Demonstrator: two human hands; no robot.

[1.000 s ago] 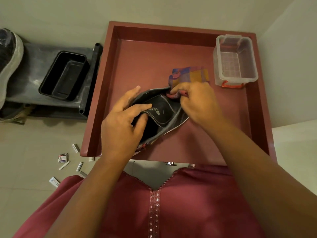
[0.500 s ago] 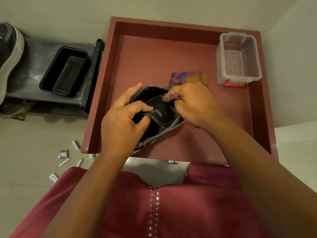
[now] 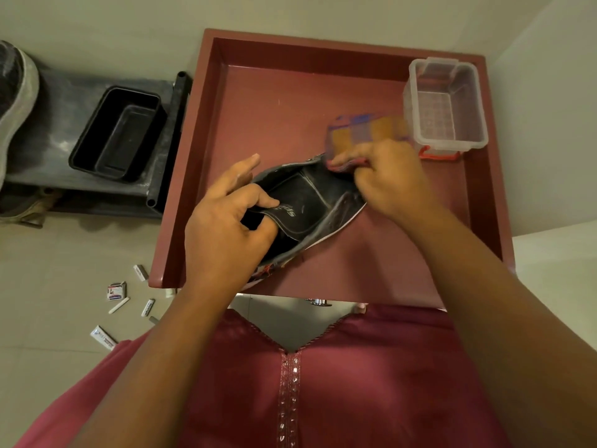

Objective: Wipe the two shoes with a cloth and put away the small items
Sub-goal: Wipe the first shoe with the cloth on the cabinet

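Checked cloth (image 3: 368, 132), purple and orange, blurs at the toe end of the black shoe (image 3: 307, 205) as my right hand (image 3: 387, 179) pinches its near edge and rubs. A second ago the cloth sat bunched closer to the shoe's opening; half a second ago my fingers had drawn in over the tongue; now the hand has swung out toward the clear plastic box (image 3: 447, 105), the cloth spread wider and nearly touching it. I read that as one full stroke along the front of the upper, so the wipe on this shoe is mid-course, not finished.

My left hand (image 3: 226, 227) has not shifted: fingers curled round the collar, thumb inside, steadying the shoe on the floor of the maroon tray (image 3: 290, 92).

The second shoe (image 3: 16, 101), grey-soled, waits on the dark rack (image 3: 58, 130) at far left, beside a black tub (image 3: 118, 134). The small items (image 3: 122, 302), little packets and tubes, lie scattered on the tiled floor, none yet collected.
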